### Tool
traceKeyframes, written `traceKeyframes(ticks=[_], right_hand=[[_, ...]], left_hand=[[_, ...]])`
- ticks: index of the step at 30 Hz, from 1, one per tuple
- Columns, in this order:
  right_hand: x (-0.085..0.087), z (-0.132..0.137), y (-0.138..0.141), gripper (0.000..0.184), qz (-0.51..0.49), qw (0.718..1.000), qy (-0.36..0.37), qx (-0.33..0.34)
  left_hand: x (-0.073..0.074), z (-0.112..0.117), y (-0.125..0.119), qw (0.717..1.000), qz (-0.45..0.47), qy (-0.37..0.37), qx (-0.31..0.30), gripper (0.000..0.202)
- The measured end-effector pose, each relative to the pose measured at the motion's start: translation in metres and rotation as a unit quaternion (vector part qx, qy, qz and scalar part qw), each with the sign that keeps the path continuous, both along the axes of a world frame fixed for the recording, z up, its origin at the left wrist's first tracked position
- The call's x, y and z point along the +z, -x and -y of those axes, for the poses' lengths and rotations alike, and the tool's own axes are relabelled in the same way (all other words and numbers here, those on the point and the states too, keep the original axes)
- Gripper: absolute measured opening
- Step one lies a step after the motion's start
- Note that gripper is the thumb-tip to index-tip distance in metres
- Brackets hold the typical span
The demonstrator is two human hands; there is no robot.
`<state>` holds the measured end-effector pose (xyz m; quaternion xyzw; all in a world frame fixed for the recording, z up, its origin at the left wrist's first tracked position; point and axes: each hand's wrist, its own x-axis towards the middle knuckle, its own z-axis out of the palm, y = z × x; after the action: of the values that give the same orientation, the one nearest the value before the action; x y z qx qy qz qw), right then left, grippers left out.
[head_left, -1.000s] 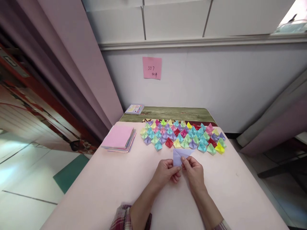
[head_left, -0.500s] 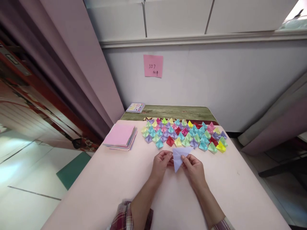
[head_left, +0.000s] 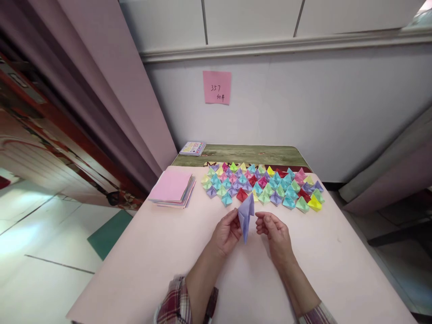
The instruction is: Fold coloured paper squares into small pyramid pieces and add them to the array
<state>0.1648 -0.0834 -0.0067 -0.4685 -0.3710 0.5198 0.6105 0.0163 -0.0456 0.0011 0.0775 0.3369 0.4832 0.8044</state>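
My left hand [head_left: 225, 233] pinches a folded lilac paper [head_left: 245, 217] and holds it upright on edge above the pink table [head_left: 162, 256]. Just to its right, my right hand [head_left: 274, 231] has its fingers curled and a small gap from the paper; nothing shows between its fingertips. Beyond both hands lie several small folded paper shapes [head_left: 263, 188] in many colours, packed in rows.
A stack of coloured paper squares [head_left: 173, 189] with a pink sheet on top lies at the table's far left. A small printed pack [head_left: 192, 148] rests on a green wooden surface [head_left: 256, 155] behind. A pink note [head_left: 217, 87] sticks to the wall. Curtains hang left and right.
The lilac paper went from flat and held by both hands to folded narrower and turned on edge. My right hand has let go of it. The view has tilted down slightly.
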Motion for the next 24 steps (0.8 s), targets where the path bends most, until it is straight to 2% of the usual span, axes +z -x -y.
traceKeyframes(ticks=[3,8,19,22,24], right_hand=[[-0.0035,0.0007,0.0027,0.034,-0.008,1.000,0.003,0.009],[-0.0054,0.0010,0.0062,0.032,0.007,1.000,-0.004,0.029],[-0.0048,-0.0010,0.0046,0.028,0.047,0.999,-0.006,0.005],[-0.0040,-0.0007,0.0051,0.030,0.076,0.997,-0.025,-0.007],[-0.0041,-0.0009,0.0052,0.040,0.095,0.995,-0.030,-0.017]], left_hand=[[0.0003,0.0013,-0.0012,1.000,0.015,0.008,-0.013,0.010],[-0.0007,0.0040,-0.0053,0.999,-0.010,-0.030,-0.026,0.015],[-0.0014,0.0043,-0.0067,0.996,-0.038,-0.071,-0.024,0.024],[-0.0014,0.0048,-0.0072,0.991,-0.082,-0.102,-0.014,0.027],[-0.0013,0.0055,-0.0074,0.982,-0.135,-0.133,-0.008,0.030]])
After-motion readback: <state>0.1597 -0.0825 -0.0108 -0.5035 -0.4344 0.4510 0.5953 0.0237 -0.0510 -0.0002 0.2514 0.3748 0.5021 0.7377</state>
